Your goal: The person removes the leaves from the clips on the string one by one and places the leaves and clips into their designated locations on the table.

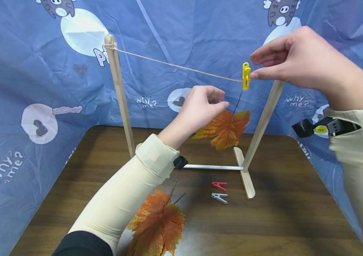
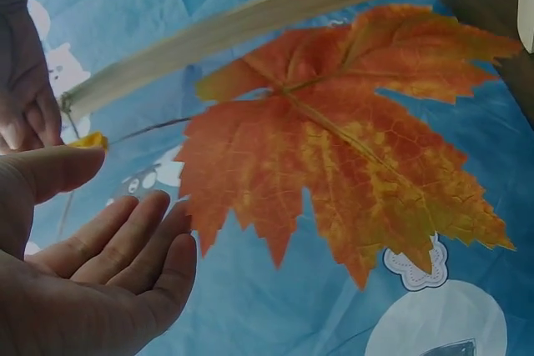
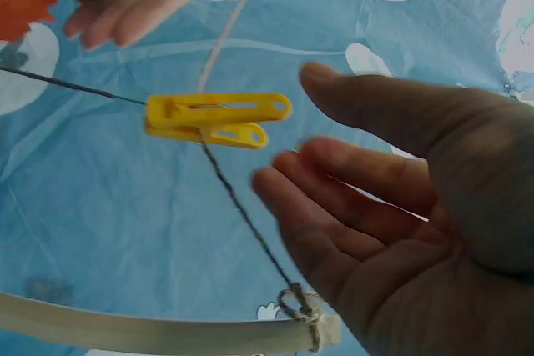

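Note:
A yellow clothespin (image 1: 246, 76) sits clipped on the string (image 1: 175, 65) close to the right-hand post. From it, by its thin stem, hangs an orange maple leaf (image 1: 227, 131), large in the left wrist view. My right hand (image 1: 309, 64) is just right of the clothespin; the right wrist view shows its thumb and fingers apart, with a gap to the yellow clothespin (image 3: 213, 114). My left hand (image 2: 108, 281) is beside the hanging leaf (image 2: 334, 139) and below the clip, fingers loosely bent and holding nothing. In the head view that hand (image 1: 202, 106) partly covers the leaf.
Two wooden posts (image 1: 120, 92) carry the string, joined low down by a white rod (image 1: 211, 167). On the brown table (image 1: 284, 213) lie a red clothespin (image 1: 219, 185), a pale blue clothespin (image 1: 220, 197) and more maple leaves (image 1: 162, 224). A blue printed cloth (image 1: 175, 28) hangs behind.

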Available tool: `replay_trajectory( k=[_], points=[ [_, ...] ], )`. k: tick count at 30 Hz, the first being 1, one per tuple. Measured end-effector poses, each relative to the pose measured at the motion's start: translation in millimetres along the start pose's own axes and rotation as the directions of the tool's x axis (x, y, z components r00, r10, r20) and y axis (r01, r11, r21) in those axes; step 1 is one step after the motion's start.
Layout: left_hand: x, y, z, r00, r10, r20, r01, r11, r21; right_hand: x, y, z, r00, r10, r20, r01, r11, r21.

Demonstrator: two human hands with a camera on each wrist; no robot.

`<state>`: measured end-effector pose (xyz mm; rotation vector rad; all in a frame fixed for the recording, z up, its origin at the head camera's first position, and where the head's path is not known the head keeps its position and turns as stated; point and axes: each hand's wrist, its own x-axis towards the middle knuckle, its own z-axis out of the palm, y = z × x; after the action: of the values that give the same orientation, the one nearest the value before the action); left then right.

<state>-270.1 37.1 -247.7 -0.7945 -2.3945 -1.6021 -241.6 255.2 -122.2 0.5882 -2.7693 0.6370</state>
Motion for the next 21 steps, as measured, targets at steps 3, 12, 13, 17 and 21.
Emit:
replay_trajectory(
  k=[3,12,13,17,21],
  points=[
    [5.6,0.3,2.4,1.0,-0.018,0.012,0.018,0.999,0.031,8.2,-0.6,-3.0,0.999,-0.026,0.048,0.029,0.998,-0.057],
    [19.7,0.1,11.2,0.994,-0.066,0.091,0.06,0.995,0.075,27.0,-0.9,-6.7,0.983,-0.001,0.185,0.031,0.987,-0.155],
    [20.7,0.4,12.1,0.992,-0.072,0.101,0.065,0.995,0.076,27.8,-1.2,-6.4,0.981,0.001,0.194,0.034,0.984,-0.173],
    [23.4,2.8,15.3,0.99,-0.078,0.12,0.067,0.994,0.09,31.3,-3.0,-7.0,0.976,0.01,0.219,0.036,0.978,-0.206],
    [25.0,5.2,18.5,0.989,-0.067,0.133,0.052,0.992,0.115,33.9,-3.8,-7.9,0.973,0.009,0.231,0.044,0.974,-0.224]
  ],
)
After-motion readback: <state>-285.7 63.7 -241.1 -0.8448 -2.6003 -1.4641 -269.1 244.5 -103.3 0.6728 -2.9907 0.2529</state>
